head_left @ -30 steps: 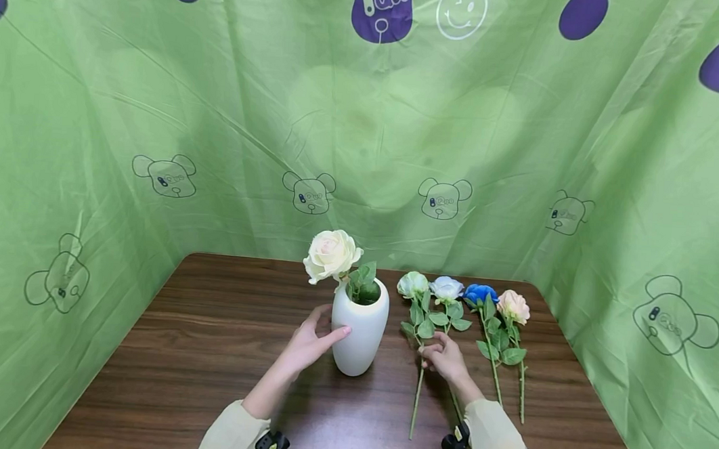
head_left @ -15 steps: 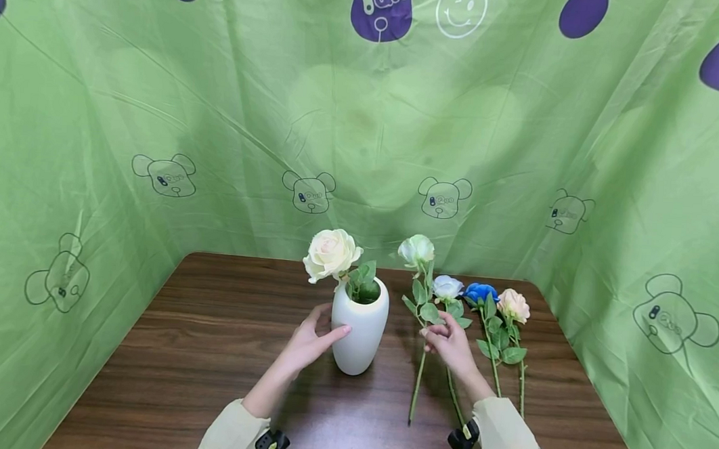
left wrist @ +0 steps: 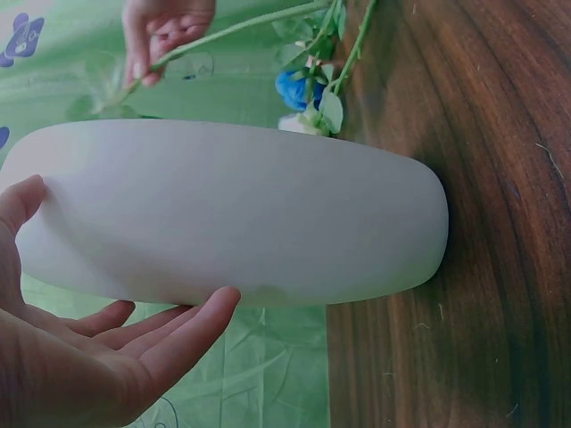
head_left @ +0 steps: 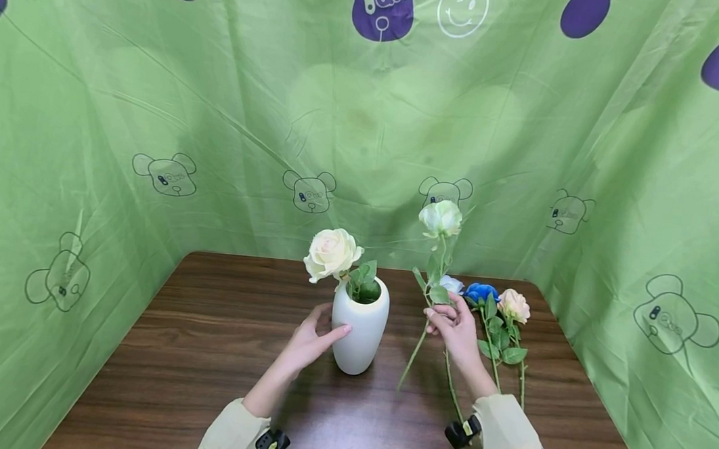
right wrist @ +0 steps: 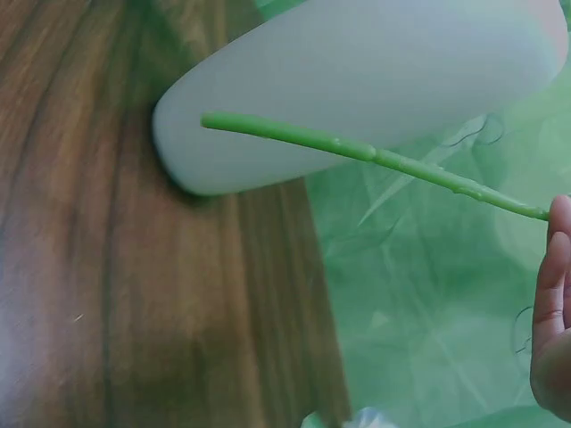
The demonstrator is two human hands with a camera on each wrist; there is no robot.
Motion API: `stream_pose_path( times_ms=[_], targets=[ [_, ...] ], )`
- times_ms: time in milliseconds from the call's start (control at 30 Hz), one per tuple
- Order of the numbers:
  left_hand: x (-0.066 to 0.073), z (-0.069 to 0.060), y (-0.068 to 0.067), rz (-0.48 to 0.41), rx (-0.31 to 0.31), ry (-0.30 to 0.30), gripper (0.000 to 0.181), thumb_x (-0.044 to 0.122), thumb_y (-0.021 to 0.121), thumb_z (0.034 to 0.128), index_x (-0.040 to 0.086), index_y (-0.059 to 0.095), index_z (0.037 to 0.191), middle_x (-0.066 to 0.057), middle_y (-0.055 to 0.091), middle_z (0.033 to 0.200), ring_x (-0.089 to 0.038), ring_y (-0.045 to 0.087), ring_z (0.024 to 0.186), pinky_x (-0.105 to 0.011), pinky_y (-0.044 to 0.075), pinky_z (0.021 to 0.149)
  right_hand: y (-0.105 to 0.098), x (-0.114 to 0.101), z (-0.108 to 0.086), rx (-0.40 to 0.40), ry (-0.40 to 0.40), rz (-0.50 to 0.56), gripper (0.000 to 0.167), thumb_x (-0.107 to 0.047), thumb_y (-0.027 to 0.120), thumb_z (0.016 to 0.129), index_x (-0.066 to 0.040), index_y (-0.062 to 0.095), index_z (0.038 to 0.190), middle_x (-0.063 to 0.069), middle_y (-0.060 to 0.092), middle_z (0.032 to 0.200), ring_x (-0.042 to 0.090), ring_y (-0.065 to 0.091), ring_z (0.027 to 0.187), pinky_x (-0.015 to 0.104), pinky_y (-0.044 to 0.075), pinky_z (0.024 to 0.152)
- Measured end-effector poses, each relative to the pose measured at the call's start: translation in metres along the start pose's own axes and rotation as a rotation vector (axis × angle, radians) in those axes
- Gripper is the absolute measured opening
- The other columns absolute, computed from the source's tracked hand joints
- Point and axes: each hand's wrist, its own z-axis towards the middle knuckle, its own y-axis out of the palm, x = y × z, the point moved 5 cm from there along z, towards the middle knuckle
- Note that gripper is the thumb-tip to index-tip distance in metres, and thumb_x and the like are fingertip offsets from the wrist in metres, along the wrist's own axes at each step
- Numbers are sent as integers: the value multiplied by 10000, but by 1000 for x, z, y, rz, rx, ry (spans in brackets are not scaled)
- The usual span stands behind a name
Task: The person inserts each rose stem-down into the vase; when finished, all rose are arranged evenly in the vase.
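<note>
A white vase [head_left: 360,336] stands upright on the wooden table, holding a cream rose [head_left: 332,253] that leans left over the rim. My left hand [head_left: 307,344] holds the vase's left side, thumb at the front; in the left wrist view its fingers [left wrist: 192,343] lie along the opposite side from the thumb. To the right, my right hand [head_left: 459,335] pinches the stem of a pale green-white rose [head_left: 442,219], raised off the table. This rose tilts, bloom up and right. Its cut stem end [right wrist: 232,123] points down toward the vase, apart from it in the head view.
Right of the vase lie a pale blue rose [head_left: 452,285], partly hidden, a bright blue rose [head_left: 480,293] and a peach rose [head_left: 514,306]. A green printed cloth [head_left: 242,144] hangs around the dark wooden table [head_left: 207,338].
My right hand has lifted the pale green-white rose off the table, its bloom rising and shifting right while the stem end swings left. The left hand and vase have stayed in place.
</note>
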Motion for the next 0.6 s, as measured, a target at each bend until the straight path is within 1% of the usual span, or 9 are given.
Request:
stream_pose_path(
  times_ms=[67,133,200,233,333,367,433,500,600],
  targets=[
    [-1,0,0,-4,-1,-9,612,344,682,765,95,417,1257,-168,522,1146,-293,519,1017,-367,467,751,1,-7,2,-3,-65,48,399,11,615,788,-46,418,1131,81,630,783,126,555,498,216,458,466],
    [0,0,0,1,-5,-1,616,344,676,771,78,412,1260,-178,517,1150,-299,516,1019,-369,466,755,3,-15,5,5,-100,96,376,3,612,792,-36,427,1117,68,635,788,127,553,498,212,459,471],
    [4,-2,0,0,-10,2,615,326,672,779,53,406,1261,-198,511,1152,-314,511,1023,-382,461,769,5,-24,7,36,-96,150,348,30,594,803,-25,434,1106,73,638,793,134,550,494,218,460,475],
    [10,-4,0,0,-12,4,609,309,668,785,37,403,1260,-211,508,1152,-324,509,1025,-389,457,775,14,-46,4,80,-76,147,322,55,578,807,-19,439,1087,73,633,779,134,543,486,216,457,467],
    [24,-11,0,3,-17,13,585,253,658,800,-7,395,1253,-248,499,1146,-355,500,1027,-410,449,789,18,-60,7,163,-29,246,301,106,541,818,-29,435,1065,97,620,779,146,538,478,217,457,468],
    [24,-11,-1,-4,-18,10,579,241,658,800,-6,396,1253,-250,498,1146,-358,497,1029,-415,445,793,19,-65,9,183,-23,285,302,113,537,818,-44,437,1056,106,616,774,150,537,478,214,453,464],
    [20,-9,0,-3,-15,11,580,251,661,797,6,400,1253,-239,504,1143,-348,502,1027,-405,451,786,21,-75,12,205,-31,359,305,114,533,821,-44,434,1062,127,609,776,153,537,485,203,452,466],
    [10,-4,0,-1,-11,10,595,286,668,788,29,404,1255,-217,512,1142,-330,509,1024,-392,458,774,23,-85,16,218,-54,419,298,103,544,819,-34,432,1060,132,608,775,155,539,493,191,447,470],
    [0,1,0,4,-3,0,615,340,677,771,73,412,1257,-183,517,1149,-301,515,1023,-373,463,764,27,-99,24,228,-98,477,282,91,561,814,-22,424,1032,139,604,777,159,536,504,186,440,476]
  ],
)
